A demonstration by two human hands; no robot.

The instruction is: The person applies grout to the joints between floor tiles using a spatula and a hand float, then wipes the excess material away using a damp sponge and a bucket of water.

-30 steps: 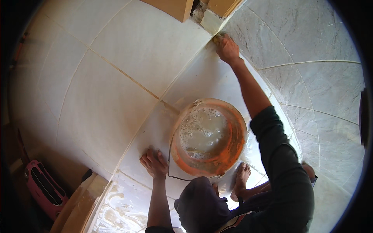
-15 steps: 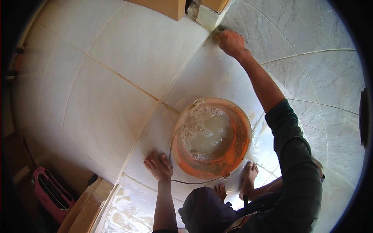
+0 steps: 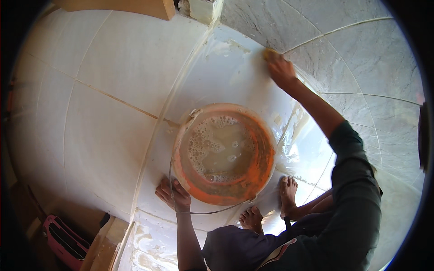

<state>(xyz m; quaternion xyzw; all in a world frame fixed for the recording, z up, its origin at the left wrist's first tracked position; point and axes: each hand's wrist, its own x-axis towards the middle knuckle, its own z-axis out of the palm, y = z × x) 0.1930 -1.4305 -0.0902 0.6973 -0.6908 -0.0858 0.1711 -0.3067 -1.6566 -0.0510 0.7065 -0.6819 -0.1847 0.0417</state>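
My right hand (image 3: 281, 68) reaches far out and presses a yellow sponge (image 3: 270, 54) against the wet white floor tile next to the grey marbled wall. My left hand (image 3: 172, 194) lies flat and spread on the floor, beside an orange bucket (image 3: 264, 149) of soapy, cloudy water. The bucket's thin wire handle (image 3: 190, 211) rests on the floor just by my left hand. My bare feet (image 3: 271, 203) stand on the wet tile right behind the bucket.
White floor tiles (image 3: 104, 117) with brown grout lines spread to the left. A grey marbled wall (image 3: 361, 58) rises on the right. A wooden edge (image 3: 122, 7) sits at the top. A pink object (image 3: 63, 244) and cardboard (image 3: 104, 246) lie at lower left.
My right hand with the sponge has slid along the base of the wall toward the right. My left hand and the bucket stay put.
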